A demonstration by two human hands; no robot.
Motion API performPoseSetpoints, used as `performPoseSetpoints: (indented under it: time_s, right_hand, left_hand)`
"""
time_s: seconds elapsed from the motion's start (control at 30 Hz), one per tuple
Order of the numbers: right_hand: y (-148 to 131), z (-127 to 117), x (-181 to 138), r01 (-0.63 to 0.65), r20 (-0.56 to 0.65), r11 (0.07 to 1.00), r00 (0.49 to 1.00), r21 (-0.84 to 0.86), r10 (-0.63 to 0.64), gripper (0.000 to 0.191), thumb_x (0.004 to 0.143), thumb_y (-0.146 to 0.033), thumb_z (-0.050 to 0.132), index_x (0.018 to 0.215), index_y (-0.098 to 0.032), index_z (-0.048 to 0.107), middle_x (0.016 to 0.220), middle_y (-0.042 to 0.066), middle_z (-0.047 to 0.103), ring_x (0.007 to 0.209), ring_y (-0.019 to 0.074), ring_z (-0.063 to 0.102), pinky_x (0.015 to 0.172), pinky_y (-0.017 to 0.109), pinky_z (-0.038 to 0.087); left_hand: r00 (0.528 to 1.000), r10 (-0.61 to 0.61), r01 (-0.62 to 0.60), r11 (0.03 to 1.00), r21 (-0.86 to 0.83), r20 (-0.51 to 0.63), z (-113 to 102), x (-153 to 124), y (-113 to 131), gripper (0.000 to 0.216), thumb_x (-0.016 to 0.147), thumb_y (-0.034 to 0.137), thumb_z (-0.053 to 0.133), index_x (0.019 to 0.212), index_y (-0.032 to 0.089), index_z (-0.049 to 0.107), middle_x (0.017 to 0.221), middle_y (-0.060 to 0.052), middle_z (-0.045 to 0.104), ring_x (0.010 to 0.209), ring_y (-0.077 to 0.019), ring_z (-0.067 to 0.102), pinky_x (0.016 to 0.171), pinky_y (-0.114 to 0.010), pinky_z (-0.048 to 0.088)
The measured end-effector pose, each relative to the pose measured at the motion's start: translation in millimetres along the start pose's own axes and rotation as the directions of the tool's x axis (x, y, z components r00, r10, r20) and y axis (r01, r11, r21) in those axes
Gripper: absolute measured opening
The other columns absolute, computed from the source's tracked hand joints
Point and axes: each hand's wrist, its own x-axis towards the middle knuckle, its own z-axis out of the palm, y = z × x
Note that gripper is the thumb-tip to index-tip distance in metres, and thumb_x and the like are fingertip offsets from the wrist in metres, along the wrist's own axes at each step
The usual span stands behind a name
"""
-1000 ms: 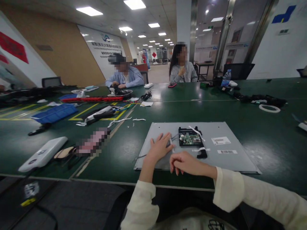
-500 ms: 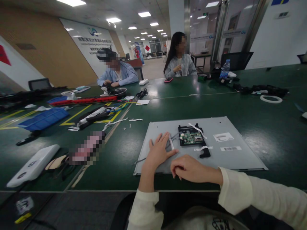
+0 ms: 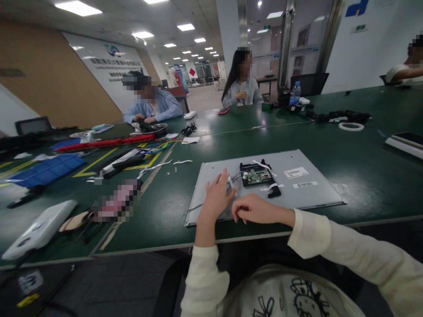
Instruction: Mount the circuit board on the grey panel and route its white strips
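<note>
A flat grey display panel (image 3: pixel 319 191) lies face down near the table's front edge. On its back sit a green circuit board (image 3: pixel 256 178) in a black bracket (image 3: pixel 274 191), white tape strips, and two labels (image 3: pixel 296 172). My left hand (image 3: pixel 217 194) is over the panel's left part with fingers spread, beside grey cables (image 3: pixel 236 177) and a strip of tape. Whether it touches the panel is unclear. At the panel's near edge my right hand (image 3: pixel 253 208) is closed, fingers curled downward; their inner side is hidden.
Left on the green table (image 3: pixel 158 229) are a white power bank (image 3: pixel 41 229), a blurred pink item (image 3: pixel 117 200), a blue tray (image 3: pixel 46 171) and a red strip (image 3: pixel 105 143). Two people sit opposite; another (image 3: pixel 408 66) is far right. A bottle (image 3: pixel 295 93) and white ring (image 3: pixel 350 127) lie beyond.
The camera view has turned to the right, bringing in another person and a flat device at the right. My left hand's fingers have lifted slightly; my right hand remains curled at the panel's edge.
</note>
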Motion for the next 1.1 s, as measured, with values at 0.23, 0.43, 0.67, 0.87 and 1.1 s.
performPoseSetpoints:
  time_s: [0.23,0.43,0.67,0.87,1.1]
  right_hand:
    - [-11.3,-22.9,-29.3,0.295,0.063,0.807,0.95,-0.512,-0.307,0.034,0.085,-0.023,0.054,0.118,-0.019,0.061,0.131,0.011,0.055,0.124,0.0238,0.045,0.106,0.042,0.033]
    - [0.0,-61.7,-62.9,0.106,0.05,0.694,0.994,-0.712,-0.101,0.066,0.078,-0.05,0.065,0.139,-0.032,0.047,0.155,0.003,0.026,0.143,0.0337,0.01,0.111,0.06,-0.007]
    - [18.6,-64.8,-71.5,-0.05,-0.068,0.694,0.998,-0.718,0.001,0.067,0.078,-0.061,0.06,0.139,-0.034,0.048,0.156,0.004,0.02,0.143,0.0367,0.007,0.109,0.065,-0.002]
    - [23.6,-67.5,-71.2,-0.106,-0.074,0.744,0.994,-0.66,0.075,0.062,0.079,-0.064,0.056,0.133,-0.034,0.054,0.157,0.003,0.017,0.144,0.0371,0.004,0.108,0.066,0.003]
    - [41.5,-77.3,-63.6,-0.266,-0.208,0.701,0.963,-0.662,0.17,0.068,0.082,-0.071,0.046,0.136,-0.031,0.05,0.158,0.005,0.013,0.144,0.0361,0.0,0.109,0.065,0.004]
  left_hand:
    - [1.0,0.001,-0.001,0.999,-0.039,0.008,1.5,-1.4,0.8,0.065,0.093,0.037,0.042,0.149,0.018,0.015,0.144,-0.017,0.043,0.139,-0.0262,0.031,0.109,-0.055,0.022]
    - [0.998,0.004,-0.008,0.998,-0.061,-0.058,-3.4,-2.3,1.8,0.065,0.095,0.044,0.037,0.15,0.018,0.014,0.149,-0.017,0.037,0.14,-0.0264,0.028,0.11,-0.055,0.02]
    - [0.989,0.013,-0.015,1.0,-0.015,-0.145,-3.0,-2.0,-0.4,0.06,0.095,0.043,0.038,0.148,0.02,0.022,0.145,-0.015,0.042,0.137,-0.0254,0.033,0.111,-0.053,0.021]
    - [0.96,0.071,-0.069,0.997,0.017,-0.271,-5.2,2.2,-1.5,0.052,0.096,0.039,0.037,0.143,0.018,0.032,0.142,-0.013,0.046,0.133,-0.0228,0.039,0.111,-0.043,0.026]
    - [0.919,0.113,-0.105,0.994,0.043,-0.378,-8.1,3.5,-1.9,0.042,0.096,0.035,0.038,0.134,0.019,0.044,0.136,-0.01,0.053,0.13,-0.0205,0.042,0.111,-0.039,0.027]
